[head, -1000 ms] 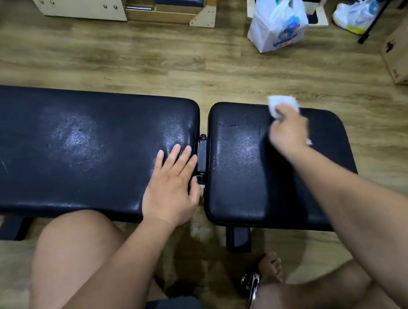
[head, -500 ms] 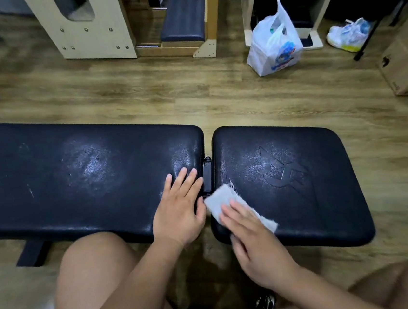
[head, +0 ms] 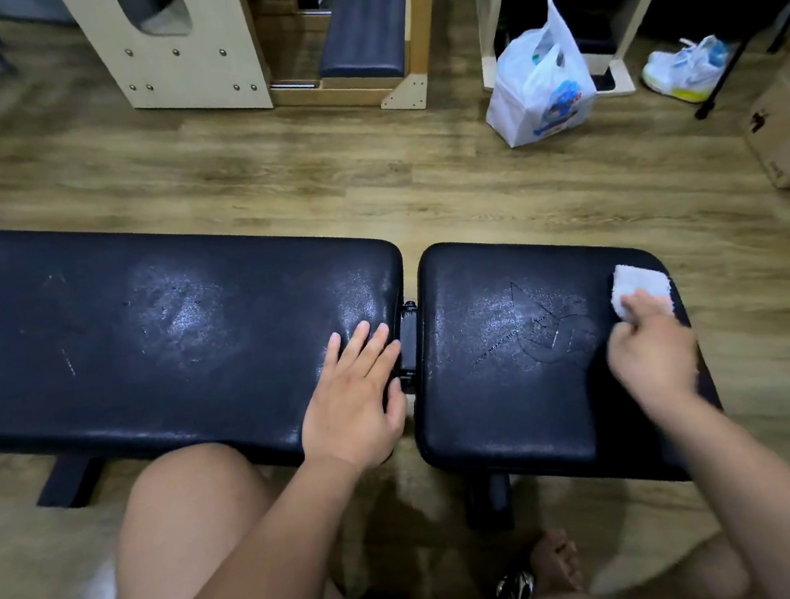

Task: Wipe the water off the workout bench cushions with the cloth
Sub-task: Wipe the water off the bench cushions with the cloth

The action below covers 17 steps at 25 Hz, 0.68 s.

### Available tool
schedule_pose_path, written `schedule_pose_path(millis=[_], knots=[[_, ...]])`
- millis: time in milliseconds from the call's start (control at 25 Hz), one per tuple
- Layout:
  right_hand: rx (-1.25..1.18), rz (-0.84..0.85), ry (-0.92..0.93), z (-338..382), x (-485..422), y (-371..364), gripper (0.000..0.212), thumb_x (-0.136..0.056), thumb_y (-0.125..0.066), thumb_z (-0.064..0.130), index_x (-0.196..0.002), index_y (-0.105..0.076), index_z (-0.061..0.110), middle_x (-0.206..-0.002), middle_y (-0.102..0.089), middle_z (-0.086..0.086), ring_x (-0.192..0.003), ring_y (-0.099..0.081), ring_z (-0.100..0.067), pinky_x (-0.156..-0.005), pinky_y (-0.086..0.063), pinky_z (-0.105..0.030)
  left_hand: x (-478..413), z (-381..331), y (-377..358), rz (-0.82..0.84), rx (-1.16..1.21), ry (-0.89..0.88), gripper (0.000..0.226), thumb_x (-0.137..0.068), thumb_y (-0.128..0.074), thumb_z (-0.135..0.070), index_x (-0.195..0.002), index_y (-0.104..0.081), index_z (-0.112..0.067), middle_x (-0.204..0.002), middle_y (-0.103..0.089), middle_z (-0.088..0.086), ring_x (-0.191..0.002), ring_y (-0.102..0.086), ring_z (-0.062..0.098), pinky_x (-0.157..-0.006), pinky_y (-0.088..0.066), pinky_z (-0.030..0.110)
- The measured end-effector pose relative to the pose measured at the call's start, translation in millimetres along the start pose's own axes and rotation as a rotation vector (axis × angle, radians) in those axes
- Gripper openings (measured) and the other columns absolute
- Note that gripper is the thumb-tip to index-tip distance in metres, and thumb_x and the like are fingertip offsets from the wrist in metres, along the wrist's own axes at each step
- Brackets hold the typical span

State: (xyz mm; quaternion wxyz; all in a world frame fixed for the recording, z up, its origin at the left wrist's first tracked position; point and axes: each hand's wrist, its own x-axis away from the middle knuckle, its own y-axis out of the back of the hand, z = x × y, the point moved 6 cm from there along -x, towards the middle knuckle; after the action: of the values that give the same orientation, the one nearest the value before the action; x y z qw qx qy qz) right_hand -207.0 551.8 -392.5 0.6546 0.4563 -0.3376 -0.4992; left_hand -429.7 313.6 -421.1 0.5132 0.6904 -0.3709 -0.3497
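Observation:
The black workout bench has a long back cushion (head: pixel 158 334) on the left and a shorter seat cushion (head: pixel 509 336) on the right, with a narrow gap and hinge between them. Both cushions show a dull wet sheen. My left hand (head: pixel 352 396) lies flat with straight fingers on the right end of the long cushion. My right hand (head: pixel 652 355) presses a white cloth (head: pixel 638 286) onto the far right part of the seat cushion; the hand is motion-blurred and covers the cloth's near half.
Wooden floor lies all around. Beyond the bench stand a wooden frame unit (head: pixel 191 47), a white plastic bag (head: pixel 539 89), a white shoe (head: pixel 685 66) and a cardboard box (head: pixel 789 126). My bare knees and a foot (head: pixel 557 560) are below the bench.
My right hand swept the cloth from the seat cushion's far edge to its near left corner, then across to its far right side. The left hand stayed flat in place.

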Motion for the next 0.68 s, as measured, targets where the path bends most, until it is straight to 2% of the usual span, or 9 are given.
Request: schedule_pose_path(millis=[80, 160, 280, 400, 560, 680], knots=[[-0.040, 0.046, 0.068, 45.4, 34.5, -19.7, 0.047, -0.084, -0.041, 0.011, -0.126, -0.059, 0.002, -0.138, -0.052, -0.019, -0.129, -0.047, -0.036, -0.112, -0.031, -0.038, -0.5, -0.8, 0.7, -0.003, 0.004, -0.005, 0.052, -0.092, -0.033, -0.034, -0.137, -0.052, -0.017, -0.151, -0.042, -0.001, -0.144, -0.028, 0.018, -0.120, -0.012, 0.043], [-0.122, 0.169, 0.286, 92.2, 85.1, -42.6, 0.047, -0.083, -0.045, 0.004, -0.128, -0.059, 0.009, -0.141, -0.051, -0.013, -0.135, -0.043, -0.031, -0.115, -0.029, -0.037, -0.9, -1.1, 1.2, -0.006, 0.013, -0.008, 0.051, -0.092, -0.033, -0.034, -0.136, -0.054, -0.017, -0.149, -0.044, 0.000, -0.143, -0.030, 0.019, -0.119, -0.012, 0.043], [-0.070, 0.279, 0.659, 121.6, 158.3, -54.4, 0.054, -0.081, -0.038, 0.019, -0.130, -0.059, 0.010, -0.140, -0.054, -0.007, -0.136, -0.043, -0.025, -0.116, -0.025, -0.039, -0.5, -1.1, 1.9, -0.015, 0.019, -0.025, 0.051, -0.092, -0.033, -0.033, -0.134, -0.056, -0.014, -0.148, -0.045, 0.002, -0.143, -0.032, 0.020, -0.118, -0.013, 0.044], [0.132, 0.329, 0.877, 104.4, 176.9, -54.0, 0.054, -0.085, -0.040, 0.028, -0.135, -0.054, 0.014, -0.144, -0.050, 0.000, -0.138, -0.040, -0.019, -0.112, -0.023, -0.043, -0.9, -1.4, 1.3, -0.012, 0.013, -0.033, 0.052, -0.091, -0.032, -0.031, -0.134, -0.056, -0.014, -0.149, -0.044, 0.001, -0.143, -0.031, 0.020, -0.119, -0.011, 0.043], [0.345, 0.295, 0.758, 120.0, 131.4, -61.6, 0.058, -0.094, -0.028, 0.040, -0.144, -0.042, 0.015, -0.152, -0.040, -0.004, -0.142, -0.034, -0.023, -0.114, -0.014, -0.052, -1.5, -0.8, 1.9, 0.004, -0.011, -0.013, 0.054, -0.090, -0.028, -0.031, -0.137, -0.053, -0.017, -0.151, -0.041, -0.001, -0.145, -0.027, 0.019, -0.120, -0.009, 0.041], [0.402, 0.352, 0.668, 144.6, 65.2, -76.6, 0.057, -0.101, -0.016, 0.038, -0.154, -0.012, 0.017, -0.163, -0.006, -0.001, -0.150, -0.005, -0.020, -0.119, -0.002, -0.051, -0.7, -1.3, 1.6, 0.029, -0.024, -0.012, 0.054, -0.092, -0.029, -0.032, -0.140, -0.049, -0.019, -0.154, -0.037, -0.002, -0.146, -0.022, 0.018, -0.121, -0.010, 0.043]])
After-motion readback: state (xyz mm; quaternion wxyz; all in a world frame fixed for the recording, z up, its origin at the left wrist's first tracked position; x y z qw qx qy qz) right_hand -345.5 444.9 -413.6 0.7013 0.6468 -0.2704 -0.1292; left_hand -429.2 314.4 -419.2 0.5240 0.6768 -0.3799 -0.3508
